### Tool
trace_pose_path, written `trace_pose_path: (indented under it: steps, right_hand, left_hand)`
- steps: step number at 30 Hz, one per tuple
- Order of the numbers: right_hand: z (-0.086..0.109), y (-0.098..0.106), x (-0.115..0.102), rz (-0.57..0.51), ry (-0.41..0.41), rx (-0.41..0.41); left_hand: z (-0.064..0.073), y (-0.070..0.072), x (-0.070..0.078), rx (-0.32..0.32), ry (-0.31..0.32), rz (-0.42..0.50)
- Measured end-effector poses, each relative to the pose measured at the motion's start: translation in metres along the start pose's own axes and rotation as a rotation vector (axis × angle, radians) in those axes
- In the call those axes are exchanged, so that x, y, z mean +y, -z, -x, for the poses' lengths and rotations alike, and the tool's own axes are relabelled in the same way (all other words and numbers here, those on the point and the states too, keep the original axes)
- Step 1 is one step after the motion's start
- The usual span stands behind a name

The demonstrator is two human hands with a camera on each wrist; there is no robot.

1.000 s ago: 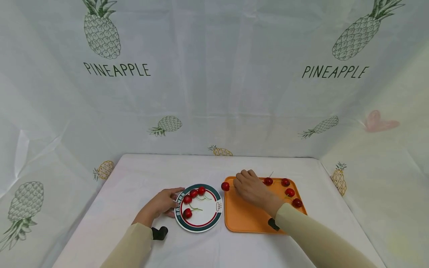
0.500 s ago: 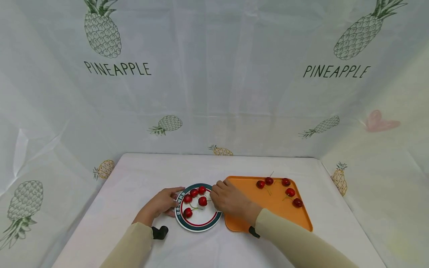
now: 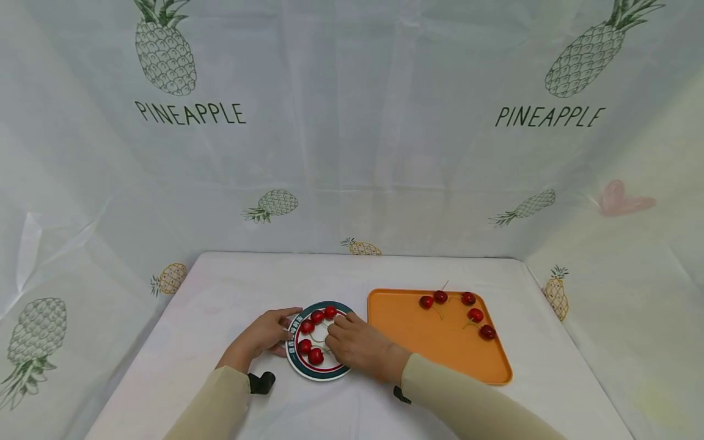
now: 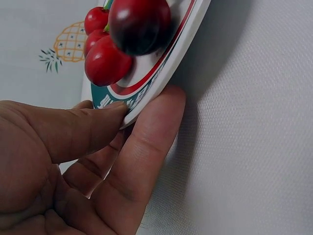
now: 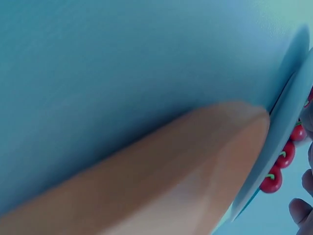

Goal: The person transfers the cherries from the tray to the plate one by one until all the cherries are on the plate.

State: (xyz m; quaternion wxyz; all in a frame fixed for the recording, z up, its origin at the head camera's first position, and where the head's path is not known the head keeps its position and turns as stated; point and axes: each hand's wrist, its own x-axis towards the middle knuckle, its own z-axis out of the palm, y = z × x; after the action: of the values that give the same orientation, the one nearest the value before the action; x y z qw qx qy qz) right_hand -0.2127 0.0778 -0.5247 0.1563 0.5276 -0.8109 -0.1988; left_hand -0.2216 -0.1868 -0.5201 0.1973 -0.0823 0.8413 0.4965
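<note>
My left hand (image 3: 263, 335) grips the left rim of a round white plate (image 3: 334, 360) with a green border and red ring. In the left wrist view its thumb (image 4: 93, 128) lies on the rim and fingers (image 4: 159, 122) support it from below. My right hand (image 3: 360, 345) is over the plate's right side with curled fingers, pinching the stem of a red cherry (image 3: 316, 356) at the plate's front left. That cherry lies close to another cherry (image 3: 305, 346). Several more cherries (image 3: 317, 316) line the plate's back left. The right fingertips are mostly hidden in the head view.
Right of the plate lies an orange tray (image 3: 434, 351). Several cherries (image 3: 475, 315) with stems sit along its back and right edges. A white cloth covers the table (image 3: 308, 278), and a pineapple-print curtain (image 3: 352, 153) stands behind and at both sides.
My right hand has moved left from the tray to the plate, carrying a cherry by its stem to the plate's front left. My left hand has stayed on the rim.
</note>
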Motion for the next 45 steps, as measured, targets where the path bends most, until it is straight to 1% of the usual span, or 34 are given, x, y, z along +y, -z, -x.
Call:
trace_pose_path:
  steps: [9,16,20,23,27,30,34,38,45]
  right_hand:
    - [-0.011,-0.004,-0.006,0.028,-0.052,0.039]
    - [-0.014,-0.003,-0.006,0.046,-0.055,0.005]
    - [-0.014,-0.002,-0.006,0.063,-0.063,0.002]
    - [-0.013,0.000,-0.006,0.053,-0.073,0.006]
    - [-0.010,0.006,-0.001,0.018,-0.088,0.033]
    - [-0.006,0.010,0.005,-0.001,-0.103,0.047]
    - [0.004,0.012,0.016,-0.017,-0.143,0.035]
    - [0.018,0.011,0.029,-0.022,-0.208,0.039]
    - [0.048,0.006,0.054,-0.061,-0.344,0.083]
  left_hand:
    - [0.001,0.000,0.001,0.000,-0.002,0.002]
    - [0.000,0.000,0.001,0.001,-0.003,0.012]
    - [0.000,-0.001,0.001,0.000,-0.001,0.022]
    - [0.000,-0.001,0.001,-0.002,-0.003,0.025]
    - [0.000,0.000,0.000,-0.005,-0.005,0.020]
    - [0.000,0.000,0.001,-0.008,0.001,0.013]
    - [0.001,0.000,0.000,-0.007,0.005,0.004]
    - [0.000,-0.001,-0.001,-0.003,0.005,0.003]
    - [-0.003,-0.001,-0.002,-0.003,0.006,0.002]
